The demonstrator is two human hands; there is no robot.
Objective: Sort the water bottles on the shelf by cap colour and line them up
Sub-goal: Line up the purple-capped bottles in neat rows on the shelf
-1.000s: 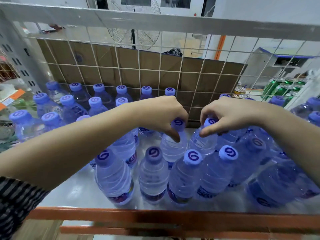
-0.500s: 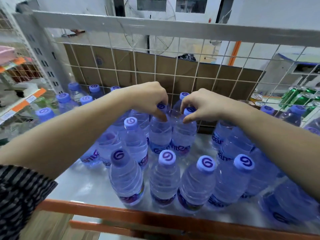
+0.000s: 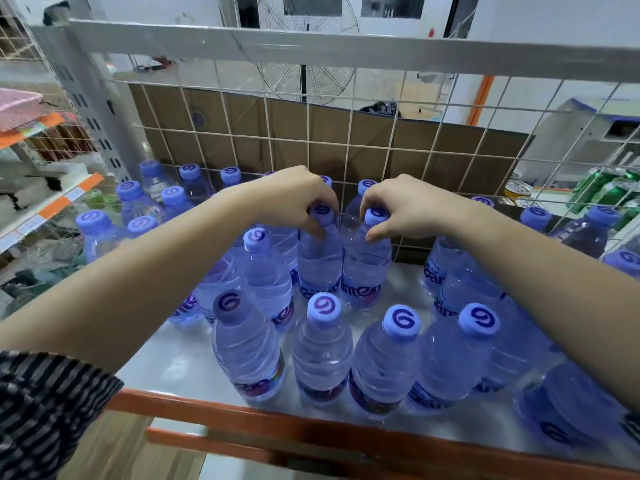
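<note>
Way out at 9 o'clock, a bunch of purple-capped bottles point(image 3: 95, 223) sits packed in the back-left corner of the shelf point(image 3: 166, 362). Moving in, the left hand point(image 3: 298, 199) is curled over the left bottle point(image 3: 320, 261), fingers point(image 3: 316, 229) pinching its cap point(image 3: 322, 212). At its 3 o'clock is the right bottle point(image 3: 367, 268), and their sides look to be touching. The right hand point(image 3: 408, 206) has it the same way, fingers point(image 3: 375, 234) pinching that bottle's purple cap point(image 3: 376, 214). Both bottles stand upright mid-shelf, near the wire grid point(image 3: 346, 133) at the back. At 6 o'clock from the hands, a front row of four bottles point(image 3: 322, 351) lines the orange rail point(image 3: 277, 420), all with the same light purple swirl caps. More bottles point(image 3: 460, 292) crowd in at 3 o'clock under the right forearm. Green cans point(image 3: 609, 188) sit out at 2 o'clock behind the mesh.
</note>
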